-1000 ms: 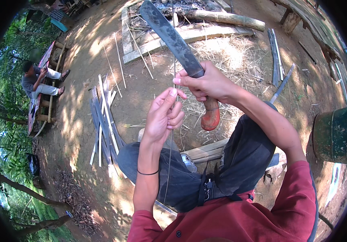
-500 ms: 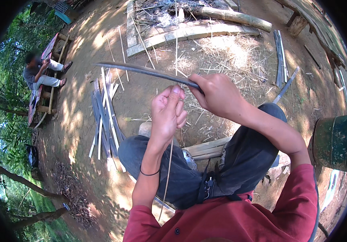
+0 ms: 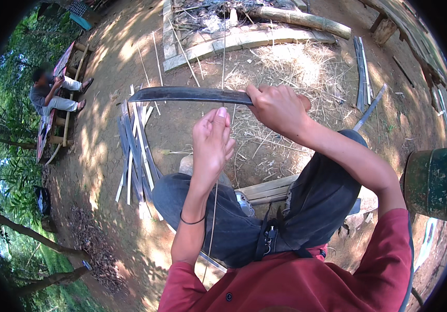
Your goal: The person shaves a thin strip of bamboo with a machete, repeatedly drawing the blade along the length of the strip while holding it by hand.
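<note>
My right hand [image 3: 278,111] is wrapped round the wooden handle of a machete [image 3: 189,94]. Its dark, curved blade lies crosswise and points left, with a broad side showing. Just below the blade, my left hand [image 3: 210,143] is closed on a long, thin bamboo strip [image 3: 213,221], thumb pressed on top. The strip runs from beside my left forearm, through the fist and away past the blade toward the fire pit. Blade and strip cross close to my left thumb; whether they touch, I cannot tell.
A pile of split bamboo slats [image 3: 137,148] lies at left, more slats [image 3: 361,73] at right. Ahead, a brick-edged fire pit [image 3: 249,43] holds a log [image 3: 301,22]. Shavings [image 3: 296,67] litter the ground. A green drum [image 3: 431,182] stands right. Another person [image 3: 52,93] sits far left.
The machete has rolled from nearly edge-on to showing its broad side, and its handle end now shows. My right hand has turned with it. The strip has shifted slightly left.
</note>
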The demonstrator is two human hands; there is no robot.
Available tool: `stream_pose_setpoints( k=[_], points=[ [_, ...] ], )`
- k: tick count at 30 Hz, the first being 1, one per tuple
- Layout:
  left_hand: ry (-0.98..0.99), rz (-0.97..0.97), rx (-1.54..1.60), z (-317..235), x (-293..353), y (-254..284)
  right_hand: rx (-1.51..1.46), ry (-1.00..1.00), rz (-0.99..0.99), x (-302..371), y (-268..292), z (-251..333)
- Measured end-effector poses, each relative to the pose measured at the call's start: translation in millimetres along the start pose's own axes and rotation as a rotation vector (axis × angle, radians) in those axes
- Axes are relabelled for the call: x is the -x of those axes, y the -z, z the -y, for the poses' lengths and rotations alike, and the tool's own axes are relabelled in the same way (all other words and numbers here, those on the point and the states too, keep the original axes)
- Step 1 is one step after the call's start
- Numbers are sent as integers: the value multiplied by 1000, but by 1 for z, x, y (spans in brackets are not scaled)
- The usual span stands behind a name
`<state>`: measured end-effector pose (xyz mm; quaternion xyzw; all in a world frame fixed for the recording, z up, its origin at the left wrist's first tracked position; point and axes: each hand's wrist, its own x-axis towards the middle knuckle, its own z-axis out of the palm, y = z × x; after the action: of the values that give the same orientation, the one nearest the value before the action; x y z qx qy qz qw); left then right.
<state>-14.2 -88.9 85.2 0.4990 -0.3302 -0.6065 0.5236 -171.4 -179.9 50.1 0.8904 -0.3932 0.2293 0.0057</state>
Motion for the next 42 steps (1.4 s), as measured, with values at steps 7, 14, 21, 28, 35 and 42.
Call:
stream_pose_setpoints(
  k=[7, 14, 21, 28, 35, 42],
  points=[
    [-15, -31, -34, -1, -9, 3, 79, 46, -48, -10, -9, -8],
    [102, 34, -32, 20, 22, 11, 11, -464, -49, -52, -5, -128],
    [84, 16, -58, 23, 17, 7, -235, -500, -173, -30, 47, -79],
    [31, -11, -53, 26, 7, 0, -323, -131, 10, 2, 41, -5],
    [-16, -104, -51, 29, 8, 4, -111, 69, 197, 30, 7, 15],
    [-42, -149, -61, 25, 11, 4, -23, 81, 116, 26, 0, 14]
  ],
)
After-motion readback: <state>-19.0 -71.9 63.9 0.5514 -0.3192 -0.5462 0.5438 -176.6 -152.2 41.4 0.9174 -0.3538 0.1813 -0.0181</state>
